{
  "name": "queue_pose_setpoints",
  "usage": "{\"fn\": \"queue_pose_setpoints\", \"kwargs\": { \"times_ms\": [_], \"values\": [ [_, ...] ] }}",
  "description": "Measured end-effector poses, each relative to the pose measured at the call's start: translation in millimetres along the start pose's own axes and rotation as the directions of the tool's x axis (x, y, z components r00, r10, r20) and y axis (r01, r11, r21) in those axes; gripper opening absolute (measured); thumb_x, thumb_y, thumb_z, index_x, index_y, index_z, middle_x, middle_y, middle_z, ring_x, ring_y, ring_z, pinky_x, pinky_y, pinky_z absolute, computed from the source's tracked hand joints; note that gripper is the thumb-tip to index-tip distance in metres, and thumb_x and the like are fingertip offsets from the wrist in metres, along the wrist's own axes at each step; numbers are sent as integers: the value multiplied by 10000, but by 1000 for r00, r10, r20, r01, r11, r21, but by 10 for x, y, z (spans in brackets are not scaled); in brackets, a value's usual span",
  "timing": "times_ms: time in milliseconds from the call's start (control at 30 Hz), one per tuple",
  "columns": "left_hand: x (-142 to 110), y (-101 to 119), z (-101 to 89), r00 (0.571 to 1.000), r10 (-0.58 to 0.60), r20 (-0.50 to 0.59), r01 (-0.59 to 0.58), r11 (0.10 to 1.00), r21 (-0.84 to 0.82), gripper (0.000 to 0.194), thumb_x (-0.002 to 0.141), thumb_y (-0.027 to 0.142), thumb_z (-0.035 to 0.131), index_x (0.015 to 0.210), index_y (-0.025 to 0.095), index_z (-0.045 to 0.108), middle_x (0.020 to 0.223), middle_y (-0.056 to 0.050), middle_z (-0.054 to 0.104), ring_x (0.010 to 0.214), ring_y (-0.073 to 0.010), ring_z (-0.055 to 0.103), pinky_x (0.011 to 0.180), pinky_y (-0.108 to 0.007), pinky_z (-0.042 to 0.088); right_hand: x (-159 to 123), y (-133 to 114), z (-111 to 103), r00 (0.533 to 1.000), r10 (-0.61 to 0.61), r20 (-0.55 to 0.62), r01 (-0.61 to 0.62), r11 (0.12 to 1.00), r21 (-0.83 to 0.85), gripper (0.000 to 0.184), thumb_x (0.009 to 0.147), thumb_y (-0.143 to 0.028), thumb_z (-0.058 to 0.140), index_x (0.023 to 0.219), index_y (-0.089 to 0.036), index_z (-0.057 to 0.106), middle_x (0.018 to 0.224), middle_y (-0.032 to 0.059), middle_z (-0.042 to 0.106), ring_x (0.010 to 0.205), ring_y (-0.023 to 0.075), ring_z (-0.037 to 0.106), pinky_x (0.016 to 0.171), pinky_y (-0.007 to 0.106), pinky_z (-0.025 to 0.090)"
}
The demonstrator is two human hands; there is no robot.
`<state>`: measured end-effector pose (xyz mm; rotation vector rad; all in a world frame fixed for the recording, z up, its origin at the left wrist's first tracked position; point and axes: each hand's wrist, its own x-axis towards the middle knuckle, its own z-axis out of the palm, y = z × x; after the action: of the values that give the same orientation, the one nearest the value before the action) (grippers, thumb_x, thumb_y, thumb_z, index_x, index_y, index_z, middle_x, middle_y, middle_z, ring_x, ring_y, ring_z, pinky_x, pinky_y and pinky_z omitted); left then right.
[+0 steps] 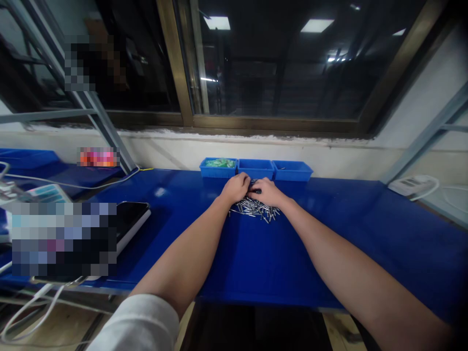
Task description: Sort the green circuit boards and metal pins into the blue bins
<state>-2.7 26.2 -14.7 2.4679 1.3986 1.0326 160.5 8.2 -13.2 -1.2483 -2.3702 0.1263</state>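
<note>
Landmark for all places: the pile of metal pins (259, 210). Count from my remote feed: piles, one, lying on the blue tabletop (248, 263); its pins overlap too closely for me to number, though I put them at dozens. Blue bins, four. Three stand side by side beyond the pile: the left bin (218, 172) holds green packets (221, 163), the middle bin (262, 169) sits directly behind, and the right bin (293, 174) has a small bright piece inside. The fourth bin (31, 158) is well off to the pile's left. Phones, one: the phone (133, 214), dark screen up, partly masked, left of the pile and nearer to me. White boxes, one: the box (411, 186), well right of the pile.

Hands, two. Both forearms reach forward and converge on the pile. The left hand (237, 188) rests at its far left edge, palm down, fingers curled inward. The right hand (268, 192) is at its far right, knuckles up, fingers bent toward the left hand, near it. Whether either grasps pins I cannot tell; fingertips hidden. Sleeves, one: a white sleeve (141, 319) on the left arm.
</note>
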Motion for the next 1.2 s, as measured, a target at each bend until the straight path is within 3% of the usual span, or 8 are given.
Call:
{"fn": "queue_pose_setpoints", "kwargs": {
  "times_ms": [400,667,833,933,1033,1200],
  "values": [
    [-7,47,-41,1000,2,-13,-3,999,-37,267,902,337,383,947,174,589,929,-77,661,861,-196,607,781,-303,446,23,22,12,994,-27,-109,39,993,113,279,836,-410,519,740,-210,688,807,41,670,768,181,518,757,315,368],
    [-22,145,-119,988,140,-69,-149,977,-155,263,881,324,424,899,160,630,914,-53,671,862,-168,598,813,-269,439,22,31,-43,935,142,-325,-80,977,197,428,887,-451,383,611,-196,588,605,28,606,620,163,540,624,278,358],
    [-5,130,-89,983,168,-77,-177,977,-123,230,871,278,440,865,163,640,888,-53,669,831,-165,594,798,-269,437,24,47,-41,919,209,-335,-92,939,332,478,868,-505,384,542,-196,547,544,18,585,568,154,548,610,279,378],
    [0,120,-86,987,150,-53,-153,985,-78,251,884,266,411,840,171,639,863,-50,662,811,-162,585,789,-269,436,39,59,-28,912,257,-321,-68,865,498,388,809,-525,479,658,-189,600,581,13,616,578,152,571,620,283,419],
    [1,111,-93,990,133,-38,-135,989,-60,262,889,258,397,835,174,639,855,-48,660,810,-160,583,783,-266,436,48,62,-36,911,289,-295,-6,723,691,324,707,-497,611,778,-181,616,644,12,643,619,156,602,633,290,457],
    [2,104,-88,985,165,-43,-168,984,-61,269,896,281,404,878,184,654,902,-46,671,849,-164,592,817,-275,436,39,74,-88,904,357,-235,-32,603,797,280,639,-441,662,747,-183,639,670,25,664,655,176,614,624,303,467]
  ]
}}
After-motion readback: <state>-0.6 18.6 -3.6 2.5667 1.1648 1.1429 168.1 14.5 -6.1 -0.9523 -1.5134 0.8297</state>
